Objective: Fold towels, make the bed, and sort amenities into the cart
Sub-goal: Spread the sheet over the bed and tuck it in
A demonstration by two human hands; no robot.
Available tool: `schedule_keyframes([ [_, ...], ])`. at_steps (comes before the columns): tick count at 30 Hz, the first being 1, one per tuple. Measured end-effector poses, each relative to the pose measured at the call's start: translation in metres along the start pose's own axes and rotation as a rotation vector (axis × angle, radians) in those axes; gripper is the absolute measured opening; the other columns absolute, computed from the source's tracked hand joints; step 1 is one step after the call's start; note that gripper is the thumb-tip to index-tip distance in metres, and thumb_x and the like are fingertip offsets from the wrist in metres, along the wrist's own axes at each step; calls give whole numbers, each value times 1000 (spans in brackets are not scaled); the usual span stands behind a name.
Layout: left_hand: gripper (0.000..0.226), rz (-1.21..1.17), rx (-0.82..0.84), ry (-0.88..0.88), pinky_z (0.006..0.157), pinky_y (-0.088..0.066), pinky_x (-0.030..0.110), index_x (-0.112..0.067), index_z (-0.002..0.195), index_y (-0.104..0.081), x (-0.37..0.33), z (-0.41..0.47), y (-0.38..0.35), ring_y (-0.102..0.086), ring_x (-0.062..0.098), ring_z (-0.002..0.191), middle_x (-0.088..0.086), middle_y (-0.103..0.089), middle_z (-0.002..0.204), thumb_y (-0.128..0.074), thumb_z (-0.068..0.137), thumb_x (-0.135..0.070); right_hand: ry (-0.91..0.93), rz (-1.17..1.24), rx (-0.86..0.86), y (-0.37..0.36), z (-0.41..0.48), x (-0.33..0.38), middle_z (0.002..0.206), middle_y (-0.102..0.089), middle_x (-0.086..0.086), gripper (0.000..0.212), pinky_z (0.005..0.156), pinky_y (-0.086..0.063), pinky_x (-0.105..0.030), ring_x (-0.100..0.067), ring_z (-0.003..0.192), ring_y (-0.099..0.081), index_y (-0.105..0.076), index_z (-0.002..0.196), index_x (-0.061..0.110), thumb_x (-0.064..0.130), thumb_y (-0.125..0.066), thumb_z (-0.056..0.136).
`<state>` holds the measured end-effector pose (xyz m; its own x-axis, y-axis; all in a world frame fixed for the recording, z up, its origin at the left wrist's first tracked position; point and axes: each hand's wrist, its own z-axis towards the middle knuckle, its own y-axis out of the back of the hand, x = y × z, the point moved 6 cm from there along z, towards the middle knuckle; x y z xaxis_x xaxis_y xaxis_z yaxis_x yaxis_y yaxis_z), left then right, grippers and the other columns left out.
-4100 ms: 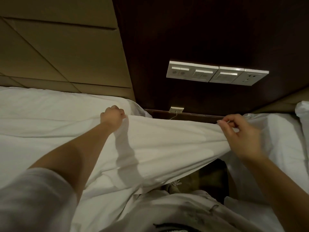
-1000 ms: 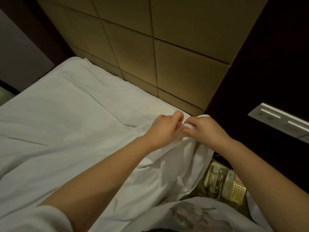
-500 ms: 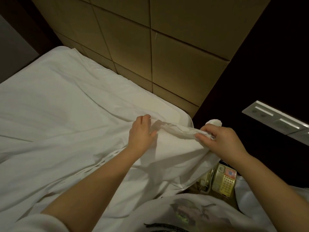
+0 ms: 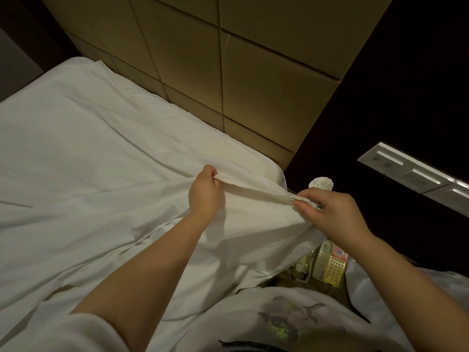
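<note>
A second ago both hands were bunched together at the corner of the sheet (image 4: 101,161). They have since drawn apart, with the left hand (image 4: 204,194) now further left along the hem. The left hand's fingers are curled around the hem, and the right hand (image 4: 335,217) pinches it close to the corner. A white tuft of cloth (image 4: 321,183) pokes out just beyond the right hand's knuckles. The hem is pulled into a raised ridge between the two hands. The rest of the sheet lies spread over the bed to the left, creased but mostly flat, and reaches the padded headboard (image 4: 253,85) on the far side. The mattress (image 4: 243,156) shows pale at its far right corner, just beyond the hem.

This looks like the bed-making step, with the sheet being squared at the head corner; no towels or cart are in view. The next move probably calls for carrying the taut hem over that bare corner and tucking it down without losing tension. The telephone (image 4: 330,264) sits low beside the bed under the right wrist, and the hanging cloth could catch on it.
</note>
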<state>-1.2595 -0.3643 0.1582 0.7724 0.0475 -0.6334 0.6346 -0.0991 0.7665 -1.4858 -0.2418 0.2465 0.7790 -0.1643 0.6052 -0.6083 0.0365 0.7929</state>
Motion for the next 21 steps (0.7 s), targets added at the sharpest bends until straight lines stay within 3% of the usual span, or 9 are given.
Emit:
schedule_keyframes([
  [6,18,-65,78,-112,62,-31,30,-5,107,-55,2,9,19,-48,26,71,6,-51,73,-39,99,-9,-55,44,-42,3,3,-8,91,-65,11,20,81,-46,-27,-10,92,-59,-73,104,19,27,-64,89],
  [10,10,-12,348,-240,65,-36,28,-17,83,-65,-11,28,38,-52,20,72,5,-60,73,-61,91,-23,-43,56,-21,4,-2,-11,96,-70,7,20,82,-46,-23,-8,93,-60,-74,104,19,26,-66,87],
  [13,12,-42,404,-288,67,-40,25,-19,74,-66,-34,49,47,-55,15,75,5,-66,80,-69,84,-25,-22,57,-19,5,-10,-10,91,-68,11,18,76,-45,-17,-4,87,-57,-74,102,20,22,-68,86],
  [17,21,71,490,-327,74,-41,30,-11,86,-70,-50,68,21,-56,20,84,8,-66,89,-66,87,-32,1,57,-36,9,-16,-7,92,-70,8,19,79,-52,-34,-13,87,-63,-75,102,17,17,-70,84],
  [21,18,211,636,-382,79,-40,30,-21,88,-61,-45,65,-8,-52,16,85,0,-59,102,-66,85,-39,-8,38,-57,11,-21,-13,93,-71,3,20,76,-51,-31,-13,85,-62,-75,102,14,15,-71,83],
])
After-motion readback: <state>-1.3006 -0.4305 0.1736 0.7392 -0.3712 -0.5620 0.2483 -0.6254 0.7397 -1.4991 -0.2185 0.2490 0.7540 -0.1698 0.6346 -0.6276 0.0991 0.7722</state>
